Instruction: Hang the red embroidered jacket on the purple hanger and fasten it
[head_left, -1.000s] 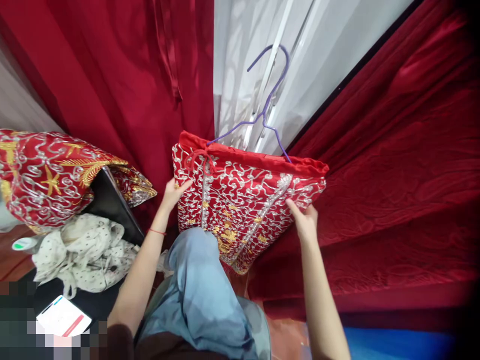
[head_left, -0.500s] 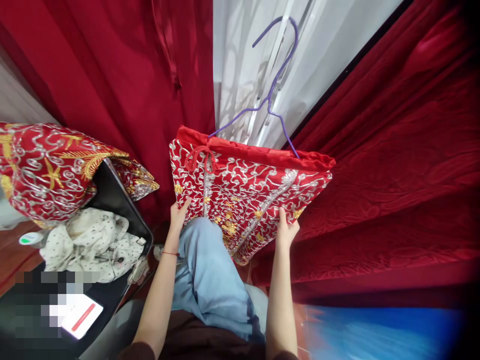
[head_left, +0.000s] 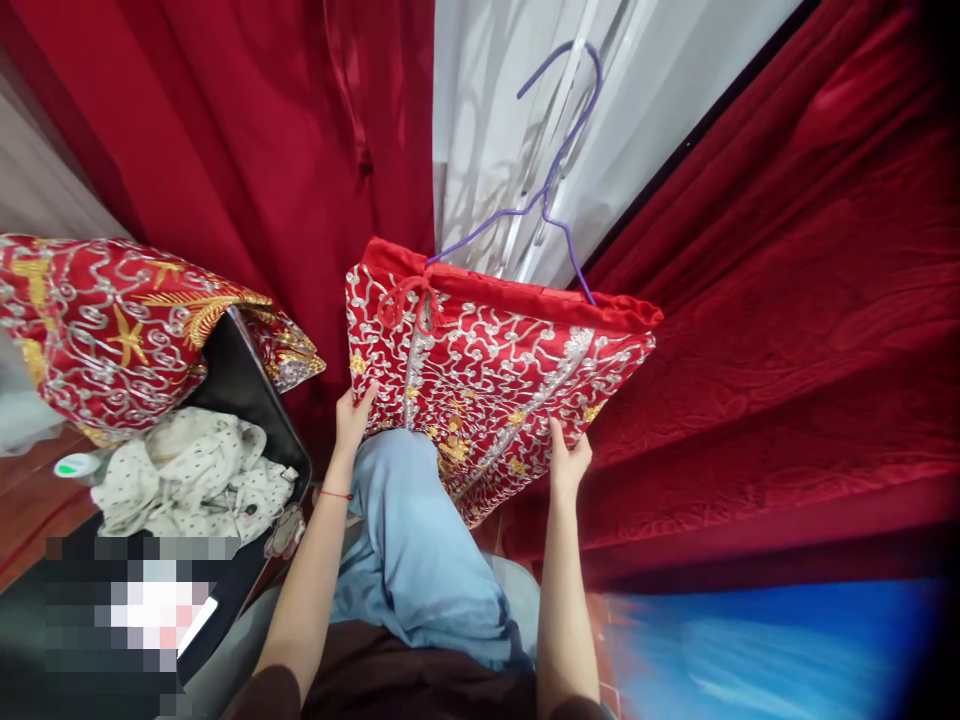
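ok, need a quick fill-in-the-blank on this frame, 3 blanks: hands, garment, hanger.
1. The embroidered red skirt hangs on a wire hanger whose colour is ____.
2. The left hand and the right hand each touch the skirt, and the wrist with a thin red string is the ____ one.
3. The polka-dot cloth lies on the person's ____ side.

Missing words: purple; left; left
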